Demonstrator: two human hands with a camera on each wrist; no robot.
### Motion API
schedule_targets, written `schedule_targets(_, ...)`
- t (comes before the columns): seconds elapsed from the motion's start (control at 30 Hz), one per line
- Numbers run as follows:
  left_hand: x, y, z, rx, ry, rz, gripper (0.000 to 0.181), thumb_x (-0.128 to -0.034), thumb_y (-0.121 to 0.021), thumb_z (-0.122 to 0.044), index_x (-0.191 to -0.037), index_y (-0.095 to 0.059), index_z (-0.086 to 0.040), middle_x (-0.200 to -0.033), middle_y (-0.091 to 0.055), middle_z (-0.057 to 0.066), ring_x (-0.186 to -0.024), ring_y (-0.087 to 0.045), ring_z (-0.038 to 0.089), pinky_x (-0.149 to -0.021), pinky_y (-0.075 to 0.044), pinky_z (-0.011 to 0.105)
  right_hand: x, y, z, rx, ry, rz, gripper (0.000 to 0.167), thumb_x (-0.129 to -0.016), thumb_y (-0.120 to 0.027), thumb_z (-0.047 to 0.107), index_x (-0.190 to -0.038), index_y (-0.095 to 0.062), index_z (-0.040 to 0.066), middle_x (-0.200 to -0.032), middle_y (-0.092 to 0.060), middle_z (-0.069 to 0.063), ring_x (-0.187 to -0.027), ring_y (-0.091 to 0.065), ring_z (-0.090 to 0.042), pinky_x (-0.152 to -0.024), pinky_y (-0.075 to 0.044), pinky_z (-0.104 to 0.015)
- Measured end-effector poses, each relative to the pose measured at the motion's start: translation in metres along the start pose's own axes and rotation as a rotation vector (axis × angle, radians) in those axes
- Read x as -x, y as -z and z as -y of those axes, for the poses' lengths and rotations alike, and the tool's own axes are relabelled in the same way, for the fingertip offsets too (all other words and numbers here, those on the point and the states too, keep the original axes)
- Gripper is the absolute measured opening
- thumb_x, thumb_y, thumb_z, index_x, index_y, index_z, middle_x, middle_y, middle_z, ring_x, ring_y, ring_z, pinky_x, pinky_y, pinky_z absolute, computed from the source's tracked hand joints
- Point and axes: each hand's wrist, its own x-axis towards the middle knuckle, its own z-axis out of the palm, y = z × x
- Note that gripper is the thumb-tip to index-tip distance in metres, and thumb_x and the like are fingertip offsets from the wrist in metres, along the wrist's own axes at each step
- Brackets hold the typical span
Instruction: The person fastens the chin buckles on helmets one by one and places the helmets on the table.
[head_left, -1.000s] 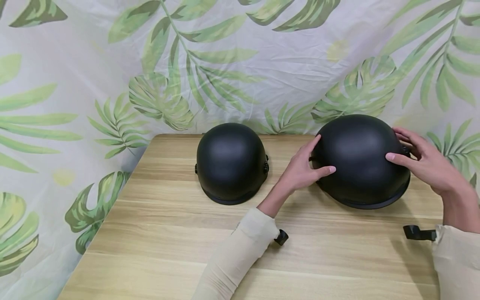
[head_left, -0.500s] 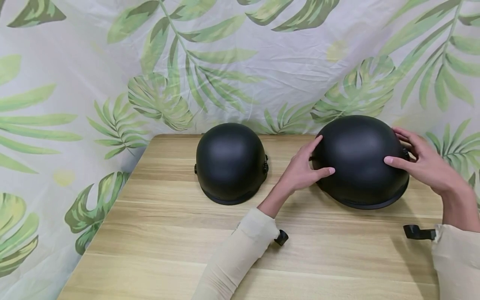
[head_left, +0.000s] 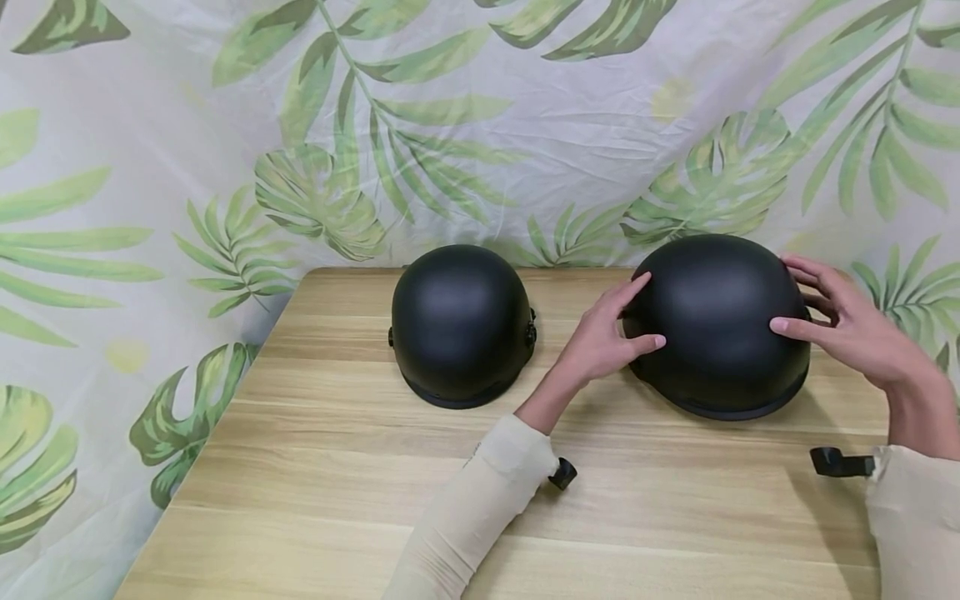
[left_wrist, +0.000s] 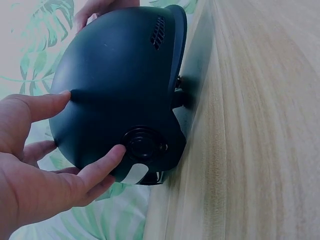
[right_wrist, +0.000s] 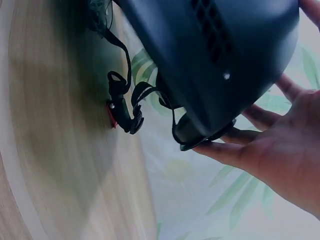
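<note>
Both hands hold a black helmet (head_left: 720, 325) at the right rear of the table, dome upward. My left hand (head_left: 607, 337) spans its left end, thumb on the front. In the left wrist view a fingertip lies beside the round side dial (left_wrist: 141, 145). My right hand (head_left: 855, 333) is at the other end, thumb on the shell; the right wrist view has its fingers by the lower rim. There the helmet's right end is tilted up off the table, and a black chin strap with a buckle (right_wrist: 119, 102) hangs below. A second black helmet (head_left: 461, 321) sits upright to the left.
The wood-grain table (head_left: 315, 475) ends at a leaf-patterned cloth (head_left: 450, 108) behind the helmets. Black mounts (head_left: 562, 474) stick out from the cuffs of both beige sleeves (head_left: 480, 492).
The gripped helmet has shifted slightly left and toward me, its right side a little lower. Both hands keep touching it; the other helmet stays put.
</note>
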Motion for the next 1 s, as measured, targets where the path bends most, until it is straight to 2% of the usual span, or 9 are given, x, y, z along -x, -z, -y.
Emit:
schedule_targets(0.17,0.0001,-0.0016,0.0009,-0.010,0.005,0.011,0.084,-0.0961,-0.081,-0.025,-0.167,-0.035,-0.030,-0.174,-0.027,0.003,-0.155,-0.039,0.021,-0.120,-0.040,0.038,-0.0015,-0.0001,-0.0044,0.000,-0.017,0.026,0.087,-0.105,-0.067,0.012,-0.171,-0.015,0.032,-0.166,-0.025,-0.013,-0.149,-0.025,-0.054,-0.083,-0.035,-0.009)
schedule_targets(0.33,-0.0005,-0.0027,0.0017,-0.027,-0.004,-0.006,0.078,-0.0966,-0.080,-0.021,-0.165,-0.042,-0.026,-0.172,-0.032,0.006,-0.149,-0.047,0.023,-0.115,-0.045,0.034,-0.0009,-0.0003,-0.0088,-0.012,-0.035,0.060,0.086,-0.105,-0.067,0.013,-0.171,-0.016,0.035,-0.168,-0.024,-0.008,-0.155,-0.020,-0.051,-0.084,-0.035,-0.009)
schedule_targets(0.53,-0.0005,-0.0041,0.0014,-0.048,-0.025,0.011,0.069,-0.0973,-0.079,-0.022,-0.160,-0.050,-0.023,-0.170,-0.037,0.008,-0.155,-0.038,0.025,-0.123,-0.037,0.042,-0.0016,-0.0020,-0.0081,0.001,-0.060,0.087,0.087,-0.102,-0.073,0.018,-0.169,-0.021,0.036,-0.175,-0.014,-0.002,-0.158,-0.014,-0.051,-0.083,-0.036,-0.006)
schedule_targets(0.6,-0.0002,-0.0041,0.0009,-0.057,-0.019,0.018,0.070,-0.0976,-0.079,-0.022,-0.160,-0.049,-0.023,-0.170,-0.036,0.007,-0.157,-0.035,0.025,-0.124,-0.035,0.045,-0.0017,-0.0019,-0.0069,0.007,-0.069,0.091,0.087,-0.102,-0.074,0.019,-0.169,-0.021,0.036,-0.176,-0.012,-0.001,-0.157,-0.014,-0.053,-0.083,-0.037,-0.010)
schedule_targets(0.73,0.0003,-0.0040,0.0008,-0.056,-0.010,0.021,0.070,-0.0975,-0.079,-0.023,-0.161,-0.049,-0.024,-0.170,-0.036,0.006,-0.157,-0.035,0.024,-0.124,-0.036,0.044,-0.0017,-0.0018,-0.0055,0.034,-0.089,0.098,0.088,-0.102,-0.074,0.023,-0.170,-0.019,0.039,-0.177,-0.010,-0.002,-0.156,-0.014,-0.056,-0.092,-0.040,-0.027)
schedule_targets(0.77,0.0003,-0.0039,0.0009,-0.053,-0.010,0.021,0.070,-0.0976,-0.079,-0.023,-0.160,-0.049,-0.024,-0.170,-0.036,0.006,-0.157,-0.036,0.024,-0.123,-0.036,0.044,-0.0017,-0.0017,-0.0053,0.038,-0.093,0.101,0.088,-0.102,-0.074,0.024,-0.169,-0.019,0.039,-0.177,-0.010,-0.002,-0.156,-0.014,-0.055,-0.092,-0.039,-0.028)
schedule_targets(0.87,0.0003,-0.0034,0.0010,-0.043,-0.010,0.021,0.069,-0.0978,-0.079,-0.023,-0.160,-0.050,-0.025,-0.170,-0.036,0.006,-0.156,-0.038,0.024,-0.122,-0.038,0.042,-0.0011,-0.0006,-0.0054,0.036,-0.092,0.107,0.089,-0.102,-0.074,0.023,-0.170,-0.018,0.038,-0.177,-0.010,-0.003,-0.157,-0.013,-0.054,-0.091,-0.040,-0.022)
schedule_targets(0.97,0.0002,-0.0026,0.0003,-0.029,-0.006,0.021,0.068,-0.0979,-0.079,-0.023,-0.160,-0.051,-0.024,-0.170,-0.037,0.006,-0.153,-0.042,0.023,-0.119,-0.041,0.038,-0.0005,0.0012,-0.0052,0.046,-0.087,0.111,0.088,-0.102,-0.074,0.023,-0.170,-0.019,0.037,-0.176,-0.011,-0.003,-0.157,-0.014,-0.054,-0.081,-0.037,-0.012)
schedule_targets(1.0,0.0000,-0.0021,0.0000,-0.024,-0.004,0.023,0.067,-0.0980,-0.078,-0.023,-0.159,-0.051,-0.024,-0.170,-0.037,0.006,-0.152,-0.043,0.023,-0.119,-0.042,0.037,-0.0004,0.0017,-0.0049,0.047,-0.085,0.112,0.088,-0.102,-0.074,0.023,-0.170,-0.019,0.037,-0.176,-0.012,-0.003,-0.157,-0.014,-0.054,-0.081,-0.037,-0.012)
